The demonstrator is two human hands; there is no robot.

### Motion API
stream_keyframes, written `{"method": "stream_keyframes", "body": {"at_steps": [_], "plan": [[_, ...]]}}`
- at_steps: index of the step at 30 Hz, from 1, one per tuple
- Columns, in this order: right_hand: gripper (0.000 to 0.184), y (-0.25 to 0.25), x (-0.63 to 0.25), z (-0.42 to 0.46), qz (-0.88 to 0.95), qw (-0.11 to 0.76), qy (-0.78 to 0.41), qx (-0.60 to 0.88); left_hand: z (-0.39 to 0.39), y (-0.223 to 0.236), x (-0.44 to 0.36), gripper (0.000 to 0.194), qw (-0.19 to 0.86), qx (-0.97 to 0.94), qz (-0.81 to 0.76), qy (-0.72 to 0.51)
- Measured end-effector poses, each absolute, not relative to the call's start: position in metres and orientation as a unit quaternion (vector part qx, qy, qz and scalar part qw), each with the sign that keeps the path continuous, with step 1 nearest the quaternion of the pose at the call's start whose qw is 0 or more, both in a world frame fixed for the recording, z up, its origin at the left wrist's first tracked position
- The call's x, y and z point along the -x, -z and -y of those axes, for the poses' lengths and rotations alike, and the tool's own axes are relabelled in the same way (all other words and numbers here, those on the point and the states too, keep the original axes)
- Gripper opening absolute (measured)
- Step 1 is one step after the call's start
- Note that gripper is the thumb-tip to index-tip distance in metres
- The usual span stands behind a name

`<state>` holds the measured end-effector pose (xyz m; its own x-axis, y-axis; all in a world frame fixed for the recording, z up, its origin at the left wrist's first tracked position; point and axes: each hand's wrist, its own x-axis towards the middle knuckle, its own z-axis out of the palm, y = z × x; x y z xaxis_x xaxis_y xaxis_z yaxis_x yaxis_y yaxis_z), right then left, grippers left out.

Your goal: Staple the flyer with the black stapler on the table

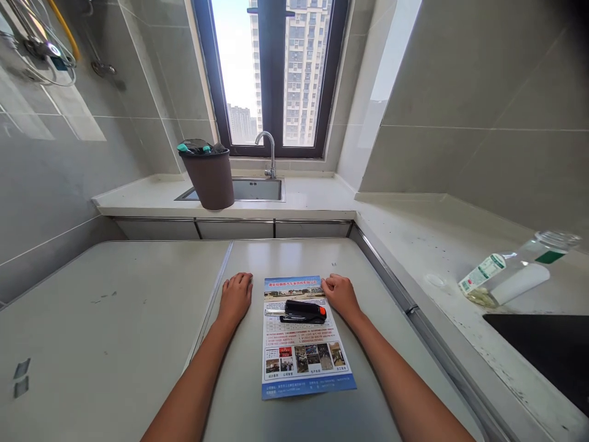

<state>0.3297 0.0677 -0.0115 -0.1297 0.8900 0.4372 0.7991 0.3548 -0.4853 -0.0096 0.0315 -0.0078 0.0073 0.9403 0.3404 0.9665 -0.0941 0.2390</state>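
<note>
A printed colour leaflet lies flat on the pale table in front of me. On its upper half rests a black stapler with an orange end. My left hand lies palm down on the table just left of the leaflet, fingers loosely curled, holding nothing. My right hand rests palm down at the leaflet's top right corner and touches its edge, also holding nothing.
A brown bin stands on the far counter by a steel sink and tap under the window. A clear plastic bottle lies on the right counter, with a black hob nearer me.
</note>
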Motion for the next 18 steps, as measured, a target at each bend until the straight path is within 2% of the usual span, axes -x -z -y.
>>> {"method": "stream_keyframes", "body": {"at_steps": [4,7,14,18], "plan": [[0.052,0.003,-0.325,-0.060,0.764,0.384,-0.056,0.516,-0.029,0.002,0.012,0.013,0.020,0.707,0.664,0.241],[0.053,-0.006,-0.323,-0.050,0.795,0.397,-0.073,0.452,-0.026,0.002,0.010,0.009,-0.012,0.698,0.654,0.292],[0.040,-0.019,-0.319,-0.034,0.877,0.310,-0.219,0.294,-0.014,0.000,-0.017,0.010,-0.122,0.709,0.567,0.401],[0.050,-0.014,-0.313,-0.033,0.891,0.269,-0.255,0.264,-0.008,-0.006,-0.023,0.019,-0.136,0.746,0.508,0.408]]}}
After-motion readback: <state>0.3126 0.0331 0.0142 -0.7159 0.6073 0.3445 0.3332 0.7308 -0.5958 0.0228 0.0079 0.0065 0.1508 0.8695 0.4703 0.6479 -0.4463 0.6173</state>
